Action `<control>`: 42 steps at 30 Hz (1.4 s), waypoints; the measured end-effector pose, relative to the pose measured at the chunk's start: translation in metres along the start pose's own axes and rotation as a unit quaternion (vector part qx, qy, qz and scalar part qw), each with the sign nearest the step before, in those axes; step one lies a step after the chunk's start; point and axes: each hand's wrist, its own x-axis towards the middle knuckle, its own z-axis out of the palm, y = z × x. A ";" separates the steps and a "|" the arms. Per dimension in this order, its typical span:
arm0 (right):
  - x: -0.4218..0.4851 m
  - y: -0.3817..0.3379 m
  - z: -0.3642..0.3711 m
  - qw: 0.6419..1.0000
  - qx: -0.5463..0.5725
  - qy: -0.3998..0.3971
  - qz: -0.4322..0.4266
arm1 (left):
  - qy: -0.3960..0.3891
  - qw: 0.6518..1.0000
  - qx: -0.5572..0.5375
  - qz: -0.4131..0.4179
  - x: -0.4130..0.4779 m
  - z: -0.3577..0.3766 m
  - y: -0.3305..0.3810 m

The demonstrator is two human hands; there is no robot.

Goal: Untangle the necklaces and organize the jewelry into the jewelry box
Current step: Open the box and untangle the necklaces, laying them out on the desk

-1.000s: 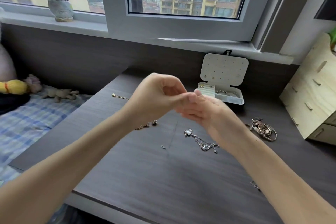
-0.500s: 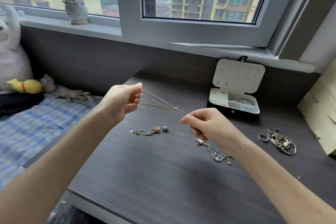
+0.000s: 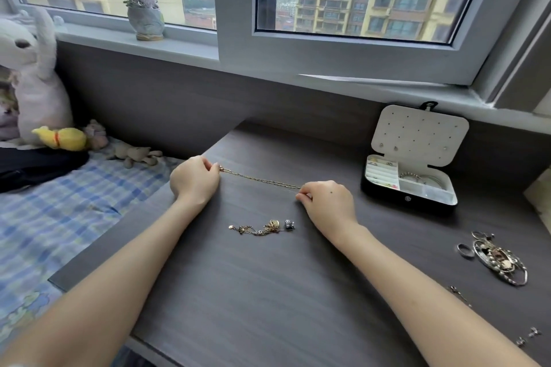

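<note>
Lay the necklace [image 3: 259, 179] down straight before moving it to the jewelry box [image 3: 387, 195]. Apply light, even tension only; avoid jerking, given the likely risk of kinked or snapped links. Pinched at the far-left end by the curled fingers [image 3: 210, 168] of the left hand [image 3: 195, 183], and at the near-right end by the curled fingers [image 3: 304, 195] of the right hand [image 3: 328, 202]; nothing else held in either. Both hands low over the surface [image 3: 268, 292], knuckles up; contact with it not determinable. Drawn out in one nearly straight line, on the surface or just above it. Long axis: across the surface from left to right, left end slightly farther from the body, right end pointing roughly toward the box. Located in the middle-rear area, left of the open box and apart from it, beyond a second small tangle of gold chain [image 3: 256, 229]. Check along the length for remaining knots; none visible, though detail too fine to confirm. Lower both ends together to prevent re-tangling, then coil loosely for a free compartment. Steer clear of the silver pile [image 3: 501, 261] at the right.
</note>
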 end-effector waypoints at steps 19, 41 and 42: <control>-0.005 0.004 0.014 0.983 -0.158 0.028 -0.089 | -0.030 0.996 0.083 0.004 0.004 -0.001 -0.008; -0.077 0.041 -0.075 0.992 0.101 -0.060 0.037 | -0.194 0.913 -0.104 0.344 -0.127 -0.035 0.048; -0.086 0.049 -0.081 0.992 0.093 -0.071 0.046 | -0.202 0.903 -0.107 0.365 -0.134 -0.034 0.052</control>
